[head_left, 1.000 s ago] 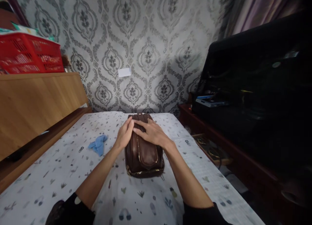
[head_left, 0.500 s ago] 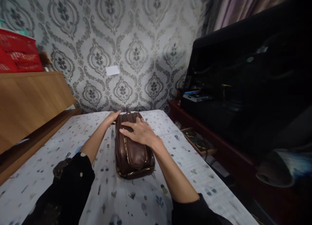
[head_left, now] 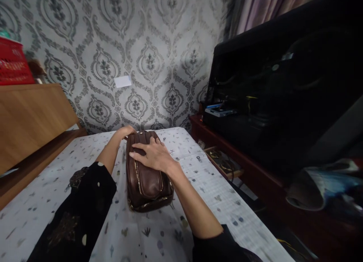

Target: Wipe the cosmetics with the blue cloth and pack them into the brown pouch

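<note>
A dark brown leather pouch [head_left: 147,184] with gold zips lies lengthwise on the patterned white sheet [head_left: 204,179] of a bed. My right hand [head_left: 150,155] rests flat on its top, fingers spread. My left hand [head_left: 124,131] reaches to the pouch's far end and curls round that end; its fingertips are hidden behind the bag. Both forearms stretch out from dark sleeves.
A wooden headboard shelf [head_left: 31,114] runs along the left with a red crate [head_left: 13,65] on top. To the right stands a dark wooden stand [head_left: 241,163] bearing a large black screen [head_left: 283,84]. Patterned wallpaper [head_left: 147,58] closes the far end.
My left hand slid from the pouch's top to its far end. The camera swung right, so the blue cloth left the view and the pouch shifted left in the picture.
</note>
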Action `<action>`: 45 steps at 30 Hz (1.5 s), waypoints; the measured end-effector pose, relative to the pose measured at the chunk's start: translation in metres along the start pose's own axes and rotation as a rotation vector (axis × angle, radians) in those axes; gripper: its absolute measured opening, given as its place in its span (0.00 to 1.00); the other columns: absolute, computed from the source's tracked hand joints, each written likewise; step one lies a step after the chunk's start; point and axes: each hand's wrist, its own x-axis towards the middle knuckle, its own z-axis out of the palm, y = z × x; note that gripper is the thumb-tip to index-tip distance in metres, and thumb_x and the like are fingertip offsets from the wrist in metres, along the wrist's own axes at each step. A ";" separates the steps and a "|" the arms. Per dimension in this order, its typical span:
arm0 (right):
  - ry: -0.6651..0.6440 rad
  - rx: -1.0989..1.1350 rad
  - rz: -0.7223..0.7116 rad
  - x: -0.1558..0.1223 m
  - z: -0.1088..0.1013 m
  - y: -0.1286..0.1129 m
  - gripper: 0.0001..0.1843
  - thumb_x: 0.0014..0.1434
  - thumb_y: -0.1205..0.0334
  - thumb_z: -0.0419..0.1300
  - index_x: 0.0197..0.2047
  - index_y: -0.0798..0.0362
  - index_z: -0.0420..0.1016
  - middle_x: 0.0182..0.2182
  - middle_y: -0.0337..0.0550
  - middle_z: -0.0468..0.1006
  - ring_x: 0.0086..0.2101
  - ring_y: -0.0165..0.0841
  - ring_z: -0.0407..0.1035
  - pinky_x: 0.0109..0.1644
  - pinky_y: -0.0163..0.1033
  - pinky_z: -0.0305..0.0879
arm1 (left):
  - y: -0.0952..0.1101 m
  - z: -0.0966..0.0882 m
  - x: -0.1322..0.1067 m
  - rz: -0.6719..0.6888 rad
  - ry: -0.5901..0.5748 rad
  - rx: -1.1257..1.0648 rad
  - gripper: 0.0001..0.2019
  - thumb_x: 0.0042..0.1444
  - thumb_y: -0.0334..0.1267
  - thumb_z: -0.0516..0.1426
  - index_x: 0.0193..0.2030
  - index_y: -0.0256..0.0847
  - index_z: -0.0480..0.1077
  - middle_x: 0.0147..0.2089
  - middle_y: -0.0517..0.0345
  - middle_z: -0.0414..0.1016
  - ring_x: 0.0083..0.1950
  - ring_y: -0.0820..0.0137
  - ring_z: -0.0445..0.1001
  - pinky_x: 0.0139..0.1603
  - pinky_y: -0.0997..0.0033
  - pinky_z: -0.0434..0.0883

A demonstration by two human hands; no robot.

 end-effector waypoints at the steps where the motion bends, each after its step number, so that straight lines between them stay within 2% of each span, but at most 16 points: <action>1: -0.001 0.001 0.002 0.000 0.000 0.000 0.30 0.65 0.34 0.50 0.66 0.33 0.66 0.62 0.54 0.64 0.65 0.61 0.54 0.65 0.63 0.51 | 0.001 0.001 0.000 -0.027 -0.008 0.011 0.18 0.65 0.43 0.58 0.58 0.38 0.68 0.58 0.48 0.72 0.53 0.61 0.75 0.52 0.53 0.76; 5: -0.011 0.000 0.006 0.001 -0.001 0.000 0.30 0.64 0.34 0.51 0.66 0.32 0.66 0.61 0.53 0.65 0.64 0.60 0.55 0.65 0.63 0.51 | -0.001 0.001 -0.004 -0.048 0.024 0.036 0.18 0.65 0.44 0.59 0.58 0.38 0.69 0.58 0.49 0.72 0.53 0.59 0.75 0.51 0.53 0.76; 11: -0.009 -0.008 0.007 0.004 0.002 0.001 0.31 0.63 0.32 0.50 0.65 0.33 0.68 0.62 0.53 0.65 0.64 0.59 0.57 0.64 0.63 0.52 | -0.004 0.000 -0.013 0.062 0.153 0.070 0.18 0.65 0.44 0.59 0.58 0.38 0.69 0.58 0.49 0.72 0.53 0.59 0.75 0.52 0.53 0.76; 16: 0.007 0.008 -0.006 0.003 0.002 0.001 0.32 0.64 0.32 0.50 0.65 0.34 0.68 0.64 0.54 0.64 0.65 0.61 0.54 0.65 0.64 0.51 | -0.005 0.001 -0.025 0.119 0.206 0.089 0.18 0.65 0.43 0.58 0.58 0.38 0.69 0.58 0.48 0.72 0.54 0.60 0.75 0.52 0.53 0.75; 20: 0.017 0.007 -0.014 0.003 0.004 0.002 0.31 0.64 0.33 0.50 0.66 0.34 0.67 0.65 0.54 0.63 0.66 0.61 0.52 0.65 0.64 0.49 | 0.000 -0.003 -0.028 0.095 0.149 0.069 0.18 0.65 0.43 0.58 0.58 0.38 0.69 0.57 0.49 0.72 0.53 0.61 0.75 0.52 0.53 0.76; 25: 0.008 -0.006 0.001 0.005 0.005 0.002 0.32 0.63 0.32 0.50 0.66 0.33 0.67 0.65 0.53 0.63 0.65 0.59 0.54 0.65 0.63 0.50 | 0.023 -0.010 -0.016 0.088 0.012 0.101 0.18 0.65 0.43 0.58 0.58 0.38 0.69 0.57 0.49 0.72 0.52 0.61 0.75 0.51 0.54 0.76; 28: 0.009 -0.010 0.002 0.003 0.002 0.001 0.31 0.63 0.32 0.50 0.65 0.32 0.67 0.64 0.52 0.63 0.64 0.58 0.56 0.64 0.62 0.51 | 0.038 -0.006 -0.006 0.078 -0.095 0.162 0.17 0.65 0.43 0.58 0.57 0.38 0.70 0.57 0.50 0.72 0.53 0.60 0.75 0.52 0.54 0.76; 31: 0.009 -0.011 0.004 0.000 -0.001 -0.001 0.30 0.64 0.32 0.50 0.65 0.31 0.67 0.65 0.52 0.63 0.64 0.57 0.56 0.64 0.60 0.51 | 0.045 0.005 0.001 0.061 -0.167 0.195 0.17 0.65 0.44 0.58 0.57 0.38 0.70 0.57 0.50 0.72 0.53 0.60 0.75 0.52 0.54 0.76; 35: 0.012 -0.022 0.002 -0.002 -0.001 -0.001 0.31 0.64 0.32 0.49 0.66 0.32 0.67 0.64 0.52 0.64 0.64 0.57 0.55 0.64 0.60 0.51 | 0.042 0.016 0.007 0.064 -0.158 0.202 0.19 0.64 0.45 0.59 0.57 0.37 0.70 0.57 0.51 0.72 0.53 0.57 0.75 0.52 0.53 0.76; 41: 0.041 0.003 -0.013 0.000 0.003 0.002 0.31 0.63 0.32 0.51 0.65 0.33 0.68 0.66 0.51 0.63 0.65 0.57 0.55 0.65 0.62 0.49 | 0.034 0.018 0.018 0.115 -0.094 0.150 0.18 0.64 0.45 0.59 0.56 0.37 0.70 0.57 0.51 0.73 0.53 0.56 0.75 0.52 0.53 0.75; 45: 0.048 0.027 -0.026 0.002 0.004 0.003 0.31 0.63 0.32 0.52 0.64 0.34 0.69 0.67 0.49 0.61 0.68 0.58 0.48 0.68 0.61 0.44 | 0.029 0.019 0.022 0.171 -0.049 0.050 0.18 0.65 0.44 0.59 0.58 0.37 0.69 0.57 0.49 0.72 0.53 0.59 0.75 0.52 0.53 0.76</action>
